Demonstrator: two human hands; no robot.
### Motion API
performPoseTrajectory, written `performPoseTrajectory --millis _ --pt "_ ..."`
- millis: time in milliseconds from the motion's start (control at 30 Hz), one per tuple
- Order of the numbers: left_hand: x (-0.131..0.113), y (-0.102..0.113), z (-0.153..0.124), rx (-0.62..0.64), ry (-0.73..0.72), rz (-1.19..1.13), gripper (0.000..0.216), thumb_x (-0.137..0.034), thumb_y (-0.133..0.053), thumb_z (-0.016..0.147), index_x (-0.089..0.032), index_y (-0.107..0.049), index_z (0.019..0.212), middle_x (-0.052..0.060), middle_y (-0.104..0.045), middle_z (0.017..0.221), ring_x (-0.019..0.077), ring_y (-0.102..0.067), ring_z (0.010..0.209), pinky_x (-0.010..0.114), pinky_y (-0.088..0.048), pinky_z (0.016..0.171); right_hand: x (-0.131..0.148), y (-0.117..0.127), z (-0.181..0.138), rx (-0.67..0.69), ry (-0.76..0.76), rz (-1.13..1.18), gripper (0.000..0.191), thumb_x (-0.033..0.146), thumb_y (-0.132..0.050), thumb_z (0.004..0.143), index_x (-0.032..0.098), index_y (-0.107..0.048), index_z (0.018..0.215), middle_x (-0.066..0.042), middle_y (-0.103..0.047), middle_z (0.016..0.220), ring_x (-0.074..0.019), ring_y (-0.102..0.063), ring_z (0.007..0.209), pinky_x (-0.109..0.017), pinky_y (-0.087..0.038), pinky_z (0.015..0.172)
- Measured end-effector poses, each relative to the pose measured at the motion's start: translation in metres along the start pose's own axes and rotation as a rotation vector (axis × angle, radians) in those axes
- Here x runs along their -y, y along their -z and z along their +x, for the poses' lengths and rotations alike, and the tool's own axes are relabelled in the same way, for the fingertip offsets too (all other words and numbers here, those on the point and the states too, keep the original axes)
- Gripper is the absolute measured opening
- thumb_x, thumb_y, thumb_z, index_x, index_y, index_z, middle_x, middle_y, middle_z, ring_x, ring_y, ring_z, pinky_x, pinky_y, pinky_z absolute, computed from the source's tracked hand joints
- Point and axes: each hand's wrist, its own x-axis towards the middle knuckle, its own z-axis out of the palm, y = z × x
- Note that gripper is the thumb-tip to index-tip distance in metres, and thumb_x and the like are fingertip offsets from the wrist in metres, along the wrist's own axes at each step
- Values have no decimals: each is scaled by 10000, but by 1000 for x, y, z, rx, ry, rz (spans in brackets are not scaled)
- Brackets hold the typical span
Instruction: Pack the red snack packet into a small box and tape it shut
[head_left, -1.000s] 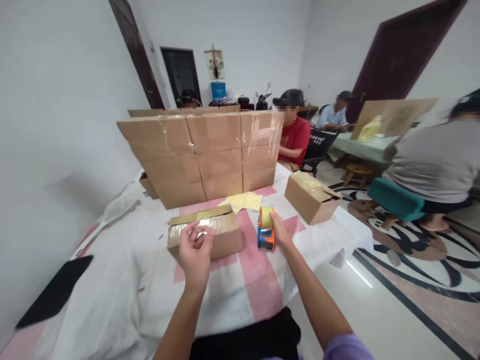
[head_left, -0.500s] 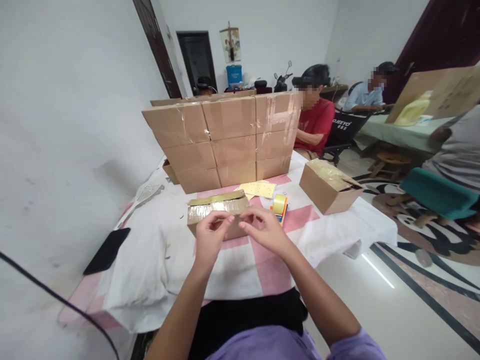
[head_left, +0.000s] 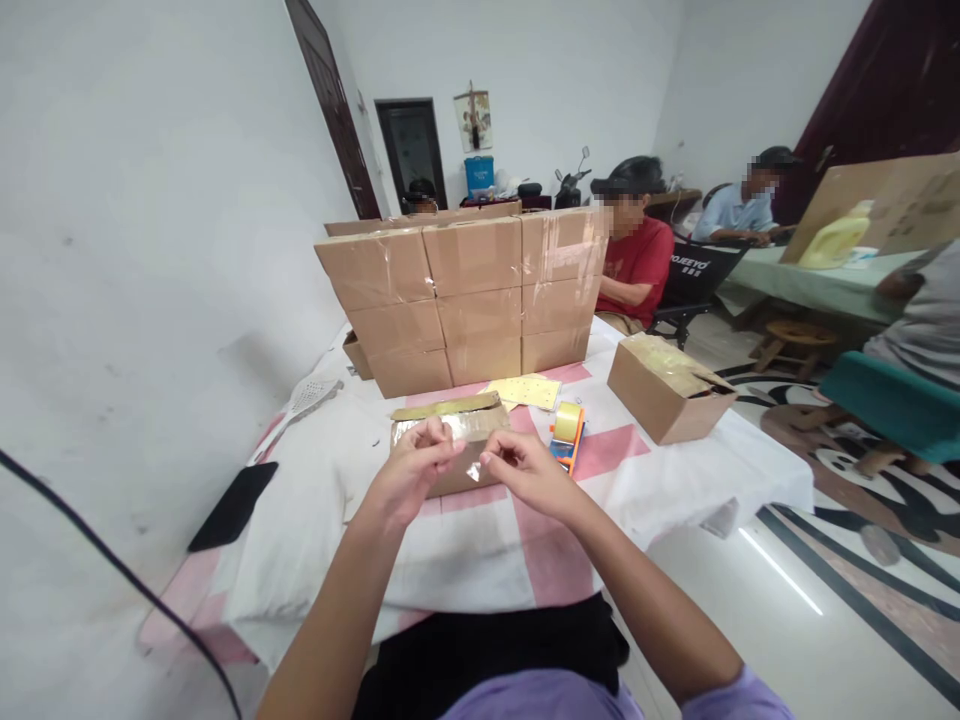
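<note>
1. The small cardboard box (head_left: 452,440) lies on the table just beyond both hands, and its top is covered in shiny tape.
2. A short strip of clear tape (head_left: 472,468) spans the gap between the two hands, in front of the near face of the box.
3. The left hand (head_left: 415,472) has its fingers curled and pinches the left end of the strip at the near top edge of the box.
4. The right hand (head_left: 525,470) pinches the right end of the strip between thumb and forefinger.
5. Progress, as a judgement: the top of the box appears sealed; the strip held between the hands is not yet pressed down, so the near face remains to be finished.
6. The tape dispenser (head_left: 568,436), orange and blue with a yellow roll, stands just right of the right hand, untouched.
7. A yellow sheet (head_left: 529,391) lies beyond the box, and behind it stands a wall of stacked boxes (head_left: 465,300).
8. Another box (head_left: 664,388) sits farther right of the right hand.
9. The table (head_left: 480,540) carries a white and pink cloth; a black flat object (head_left: 234,505) lies well left of the left hand.
10. The room has white walls, dark doors and a patterned floor. Other people (head_left: 637,255) sit at tables beyond the stacked boxes.
</note>
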Motion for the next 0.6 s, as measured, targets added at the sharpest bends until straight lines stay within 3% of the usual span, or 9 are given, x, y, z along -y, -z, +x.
performPoseTrajectory --millis 100,267,367,467,533,600 --pt "-9 12 4 -78 35 -128 431 -302 -782 660 -193 -372 586 -69 -355 606 55 -338 507 203 -324 481 -10 -1 0 -34 -15 56 279 327 -519 911 207 -457 667 45 -444 624 -105 -420 596 -235 -319 556" --pt "-24 54 14 -360 -231 -143 377 -318 -714 731 -191 -396 573 -60 -343 592 66 -329 508 200 -296 458 -25 12 2 -187 22 -84 175 259 -519 862 206 -496 696 33 -525 663 -113 -483 607 -236 -349 570" --pt "-17 67 14 -391 -277 -5 371 -342 -714 767 -192 -444 562 -44 -387 579 86 -365 529 224 -308 481 -24 23 19 -209 44 -212 34 211 -538 812 198 -568 803 8 -642 768 -128 -584 663 -230 -393 584" --pt "-5 68 12 -438 -358 179 399 -357 -698 808 -197 -449 540 -36 -414 560 103 -376 537 249 -329 525 -19 30 47 -216 45 -397 85 171 -516 815 193 -597 824 -6 -686 781 -149 -647 731 -238 -438 651" --pt "3 68 14 -491 -435 375 400 -378 -662 851 -205 -462 551 -31 -446 557 124 -415 557 268 -361 575 -13 30 69 -204 41 -598 113 170 -512 844 186 -622 861 -20 -706 793 -162 -663 756 -250 -442 690" --pt "10 70 18 -499 -535 690 300 -395 -623 883 -216 -571 647 0 -596 658 176 -555 685 302 -427 694 -6 27 90 -173 35 -846 154 197 -498 892 183 -644 939 -46 -732 872 -184 -680 811 -265 -439 714"
